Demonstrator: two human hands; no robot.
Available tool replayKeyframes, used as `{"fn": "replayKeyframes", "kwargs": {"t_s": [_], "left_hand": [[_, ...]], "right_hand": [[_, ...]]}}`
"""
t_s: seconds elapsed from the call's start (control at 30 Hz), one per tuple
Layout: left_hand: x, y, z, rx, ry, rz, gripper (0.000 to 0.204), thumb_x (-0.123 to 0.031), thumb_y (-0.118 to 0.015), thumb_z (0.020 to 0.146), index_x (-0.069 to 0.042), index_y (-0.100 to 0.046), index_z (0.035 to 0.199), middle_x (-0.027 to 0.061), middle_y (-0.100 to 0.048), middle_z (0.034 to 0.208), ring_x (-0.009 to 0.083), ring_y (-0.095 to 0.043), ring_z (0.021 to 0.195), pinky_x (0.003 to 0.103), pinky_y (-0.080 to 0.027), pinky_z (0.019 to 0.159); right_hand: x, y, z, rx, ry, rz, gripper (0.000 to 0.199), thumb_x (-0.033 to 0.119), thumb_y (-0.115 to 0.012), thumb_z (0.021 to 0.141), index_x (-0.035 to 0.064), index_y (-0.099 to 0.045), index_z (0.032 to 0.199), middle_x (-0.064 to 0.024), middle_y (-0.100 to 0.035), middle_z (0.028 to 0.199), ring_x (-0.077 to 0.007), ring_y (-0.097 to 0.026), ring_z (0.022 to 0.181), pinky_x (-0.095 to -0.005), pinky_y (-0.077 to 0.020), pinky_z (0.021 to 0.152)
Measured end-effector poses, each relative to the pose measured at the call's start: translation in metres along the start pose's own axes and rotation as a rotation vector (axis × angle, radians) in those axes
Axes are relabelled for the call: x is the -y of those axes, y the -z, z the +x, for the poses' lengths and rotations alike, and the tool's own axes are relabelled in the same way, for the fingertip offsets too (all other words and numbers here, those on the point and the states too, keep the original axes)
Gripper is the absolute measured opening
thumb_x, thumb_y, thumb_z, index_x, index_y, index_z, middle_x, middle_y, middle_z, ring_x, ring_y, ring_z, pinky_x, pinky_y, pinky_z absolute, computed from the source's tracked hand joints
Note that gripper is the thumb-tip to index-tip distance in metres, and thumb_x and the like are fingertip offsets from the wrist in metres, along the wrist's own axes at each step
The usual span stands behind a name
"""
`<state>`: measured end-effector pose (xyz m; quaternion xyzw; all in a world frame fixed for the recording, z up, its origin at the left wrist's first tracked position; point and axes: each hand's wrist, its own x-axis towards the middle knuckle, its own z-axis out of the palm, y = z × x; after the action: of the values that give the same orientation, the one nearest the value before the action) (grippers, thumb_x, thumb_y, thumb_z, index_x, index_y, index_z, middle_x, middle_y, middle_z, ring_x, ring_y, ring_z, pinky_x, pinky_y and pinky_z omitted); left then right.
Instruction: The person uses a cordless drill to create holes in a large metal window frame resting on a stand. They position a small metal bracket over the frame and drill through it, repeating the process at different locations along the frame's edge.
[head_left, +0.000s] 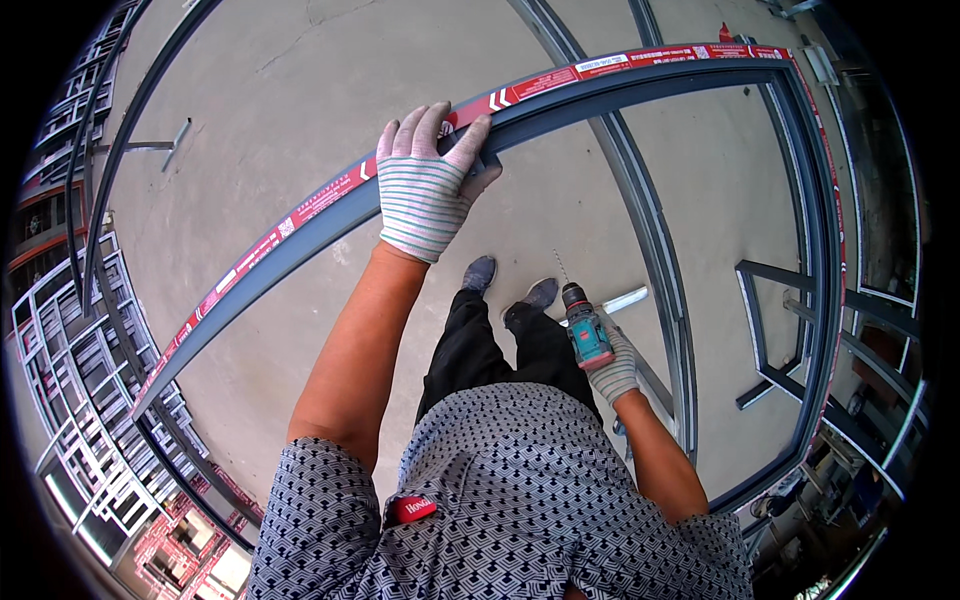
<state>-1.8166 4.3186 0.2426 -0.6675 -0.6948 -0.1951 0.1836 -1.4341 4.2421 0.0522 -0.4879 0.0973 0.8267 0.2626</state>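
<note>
My left hand (425, 190), in a striped knitted glove, is closed over the far bar of a large dark grey metal frame (330, 240). Its fingers reach across the red printed protective tape (540, 85) along the bar's edge. Beside the thumb a small dark piece juts from the bar; I cannot make out what it is. Low at my right side, my gloved right hand (617, 368) is wrapped round a teal and black cordless drill (587, 333). A long thin drill bit (561, 265) points away from me, apart from the frame.
Long grey metal profiles (655, 250) cross under the frame at the right. A smaller angular frame (755, 320) lies beyond them. Stacked metal frames (90, 400) fill the left side. A loose strip (177, 143) rests on the concrete floor (270, 100). My shoes (480, 273) stand inside the frame's outline.
</note>
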Motion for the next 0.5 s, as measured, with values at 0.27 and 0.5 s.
{"fn": "replayKeyframes", "kwargs": {"t_s": [0.27,0.5], "left_hand": [[0.009,-0.004,0.002,0.201,-0.055,-0.032,0.044,-0.043,-0.080,0.082,-0.023,-0.073,0.120,0.0182,-0.053,0.149,0.0479,-0.047,0.136,0.067,-0.032,0.114],[0.016,0.002,0.004,0.313,-0.086,-0.019,0.065,-0.050,-0.086,0.070,-0.025,-0.070,0.128,0.0234,-0.045,0.156,0.0509,-0.042,0.141,0.066,-0.030,0.117]], "right_hand": [[-0.028,-0.008,0.014,-0.014,0.057,0.086,0.014,0.020,-0.061,0.103,0.0101,-0.065,0.112,-0.0064,-0.070,0.104,-0.0216,-0.069,0.091,-0.0416,-0.0601,0.083],[-0.057,-0.023,0.018,0.052,0.173,0.192,0.017,0.023,-0.056,0.107,0.0105,-0.065,0.112,-0.0067,-0.070,0.102,-0.0212,-0.070,0.089,-0.0376,-0.0607,0.081]]}}
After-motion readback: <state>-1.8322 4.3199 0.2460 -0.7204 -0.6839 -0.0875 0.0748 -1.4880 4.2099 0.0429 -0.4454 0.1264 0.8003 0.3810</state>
